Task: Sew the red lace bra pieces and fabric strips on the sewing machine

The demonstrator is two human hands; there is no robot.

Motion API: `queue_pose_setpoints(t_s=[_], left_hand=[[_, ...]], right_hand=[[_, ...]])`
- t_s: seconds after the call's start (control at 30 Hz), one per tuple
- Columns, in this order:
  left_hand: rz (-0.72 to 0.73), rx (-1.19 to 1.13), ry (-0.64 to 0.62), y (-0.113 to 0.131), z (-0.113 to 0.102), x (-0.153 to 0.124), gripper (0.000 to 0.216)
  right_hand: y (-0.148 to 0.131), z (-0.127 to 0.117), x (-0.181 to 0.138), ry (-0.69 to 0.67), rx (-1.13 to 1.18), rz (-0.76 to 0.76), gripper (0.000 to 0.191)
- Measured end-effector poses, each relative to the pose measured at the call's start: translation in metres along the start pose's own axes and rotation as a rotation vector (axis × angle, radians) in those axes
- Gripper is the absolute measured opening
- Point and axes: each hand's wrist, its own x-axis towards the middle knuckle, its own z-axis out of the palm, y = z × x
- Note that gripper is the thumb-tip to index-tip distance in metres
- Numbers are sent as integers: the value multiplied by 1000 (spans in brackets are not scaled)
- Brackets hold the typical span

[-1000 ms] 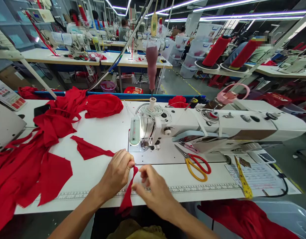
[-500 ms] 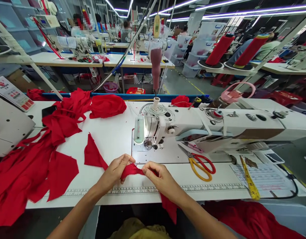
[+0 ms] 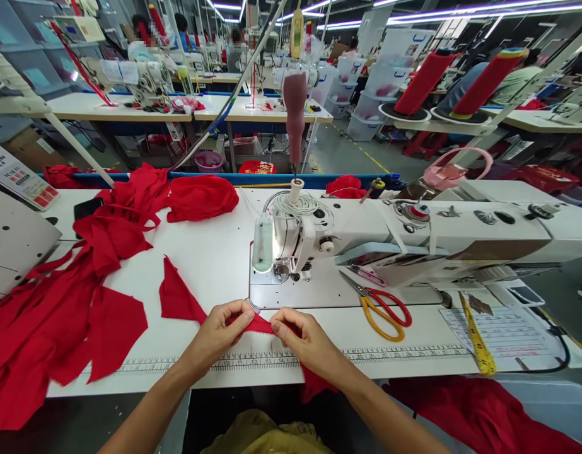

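Observation:
My left hand (image 3: 222, 331) and my right hand (image 3: 302, 337) both pinch a narrow red fabric piece (image 3: 260, 325) stretched flat between them on the white table (image 3: 215, 258). The strip lies just in front of the sewing machine (image 3: 413, 236), below its needle area (image 3: 284, 272). One end of the fabric spreads into a triangle (image 3: 177, 299) left of my left hand. The other end hangs off the table edge under my right wrist.
A heap of red cut pieces (image 3: 82, 277) covers the table's left side. Scissors with red and yellow handles (image 3: 380, 306) and a yellow tape measure (image 3: 477, 343) lie to the right. A printed ruler (image 3: 404, 353) runs along the front edge. More red cloth (image 3: 470, 410) sits in a bin at lower right.
The strip hung down from my hands a second ago; both hands have since pulled it taut and laid it flat on the table, nearer the needle.

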Motion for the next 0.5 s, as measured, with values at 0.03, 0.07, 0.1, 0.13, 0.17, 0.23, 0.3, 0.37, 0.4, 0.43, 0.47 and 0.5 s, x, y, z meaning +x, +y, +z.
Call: queue_pose_setpoints(t_s=[0.03, 0.07, 0.1, 0.13, 0.17, 0.23, 0.3, 0.37, 0.4, 0.43, 0.47, 0.5], left_hand=[[4, -4, -13, 0, 0, 0, 48], [11, -8, -24, 1, 1, 0, 47], [18, -10, -37, 2, 1, 0, 46], [25, -10, -50, 2, 2, -1, 45], [35, -6, -62, 3, 2, -1, 42], [51, 17, -87, 3, 3, -2, 34], [49, 52, -107, 2, 3, -2, 25], [32, 77, -117, 1, 3, -2, 20], [26, 82, -115, 1, 3, -2, 19], [27, 81, -109, 0, 2, -1, 19], [36, 75, -103, 0, 2, -1, 19], [53, 64, -98, -1, 2, -1, 20]], right_hand=[[-1, 0, 0, -7, 6, -12, 24], [-2, 1, 1, -15, 14, -16, 23], [-3, 2, 1, -19, 24, -10, 23], [-5, 4, 2, -14, 32, 1, 23], [-6, 5, 3, 0, 38, 11, 20], [-7, 8, 4, 40, 35, 20, 15], [-7, 9, 6, 56, 33, 23, 15], [-6, 8, 7, 40, 43, 31, 16], [-5, 7, 7, 37, 45, 35, 17], [-4, 5, 7, 40, 45, 37, 19], [-2, 4, 7, 44, 45, 36, 20], [-1, 3, 6, 41, 48, 34, 20]])
